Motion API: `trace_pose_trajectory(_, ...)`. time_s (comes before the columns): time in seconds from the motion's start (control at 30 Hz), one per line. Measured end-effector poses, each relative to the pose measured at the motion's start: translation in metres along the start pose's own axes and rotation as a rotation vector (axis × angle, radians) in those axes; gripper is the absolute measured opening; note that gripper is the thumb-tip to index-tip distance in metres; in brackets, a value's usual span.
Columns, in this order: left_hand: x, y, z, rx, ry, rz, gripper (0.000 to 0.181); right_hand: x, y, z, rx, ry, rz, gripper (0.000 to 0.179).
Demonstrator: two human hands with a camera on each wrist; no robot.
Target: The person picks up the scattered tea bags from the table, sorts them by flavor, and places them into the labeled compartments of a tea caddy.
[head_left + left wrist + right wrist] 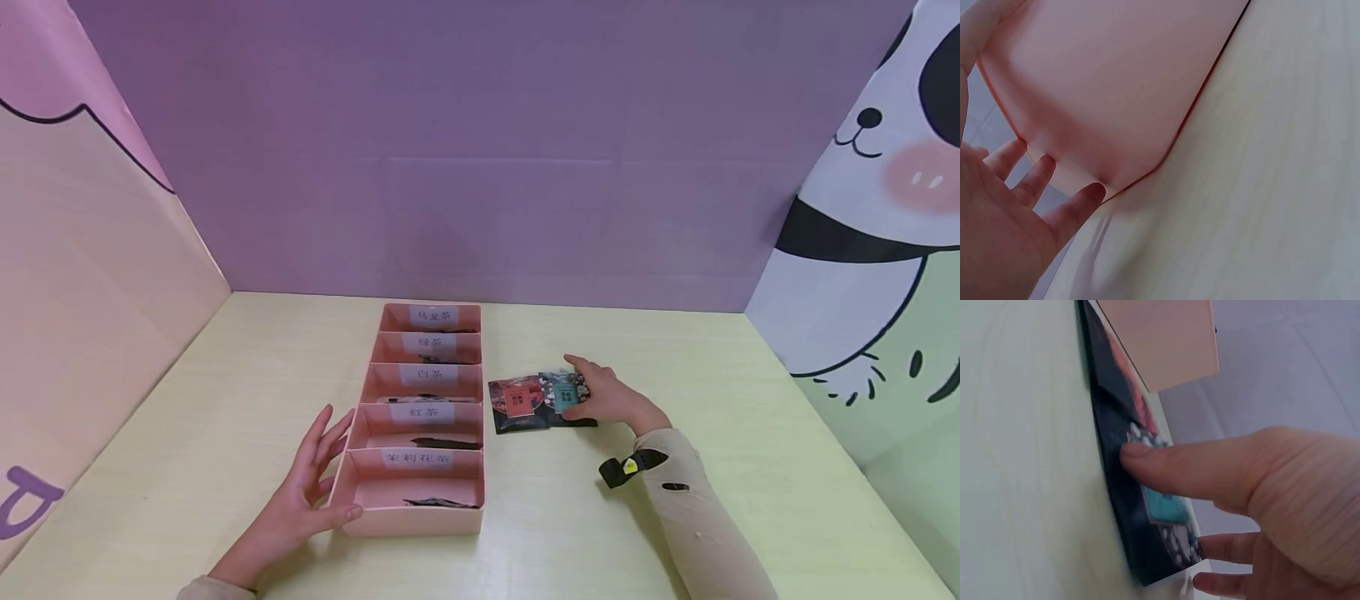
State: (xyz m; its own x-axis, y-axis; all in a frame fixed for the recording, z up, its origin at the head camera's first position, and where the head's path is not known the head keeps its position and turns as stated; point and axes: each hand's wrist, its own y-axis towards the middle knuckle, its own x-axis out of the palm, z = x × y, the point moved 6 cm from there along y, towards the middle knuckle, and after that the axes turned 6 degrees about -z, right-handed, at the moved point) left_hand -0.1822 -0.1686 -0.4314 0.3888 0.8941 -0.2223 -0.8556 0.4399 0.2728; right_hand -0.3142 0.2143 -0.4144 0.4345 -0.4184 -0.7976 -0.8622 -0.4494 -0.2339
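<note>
A long pink box (420, 523) stands on the table, divided into several compartments with labels in Chinese characters; dark packets lie inside them. My left hand (300, 500) is at its near left corner, thumb at the front rim and spread fingers along the left wall. In the left wrist view, fingertips (1094, 192) touch the pink wall. Right of the box lie two tea packets, a red-labelled one (517, 402) and a teal-labelled one (564, 398). Over the teal one reaches my right hand (611, 400), its thumb (1166, 465) on the printed face and other fingertips at its edge.
The pale wooden table (285, 358) extends to both sides of the box. A purple wall (495, 167) closes off the back, with printed panels at left and right. A black strap (633, 467) is worn on the right wrist.
</note>
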Motion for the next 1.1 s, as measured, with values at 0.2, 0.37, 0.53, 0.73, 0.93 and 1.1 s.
trace_pose_trajectory(0.2,0.0,0.0,0.001,-0.002,0.001,0.0,0.112,-0.003,0.002,0.006,0.043,-0.045,0.046,0.084)
trace_pose_trajectory(0.37,-0.002,-0.001,-0.001,-0.019,0.003,0.007,0.112,-0.008,0.003,0.009,0.08,-0.091,0.12,0.077)
trace_pose_trajectory(0.53,-0.002,0.0,-0.001,-0.015,0.004,0.006,0.112,-0.014,0.003,0.013,0.075,-0.012,0.162,0.072)
trace_pose_trajectory(0.73,-0.001,0.0,-0.001,-0.022,0.002,0.006,0.112,-0.023,-0.003,0.016,0.054,0.018,0.191,0.062)
trace_pose_trajectory(0.93,-0.001,0.001,0.001,0.013,-0.004,0.004,0.113,-0.035,-0.01,0.015,0.047,0.014,0.237,0.053)
trace_pose_trajectory(1.1,-0.001,0.0,0.0,0.023,-0.009,0.001,0.113,-0.044,-0.017,0.012,0.061,0.129,0.244,0.053)
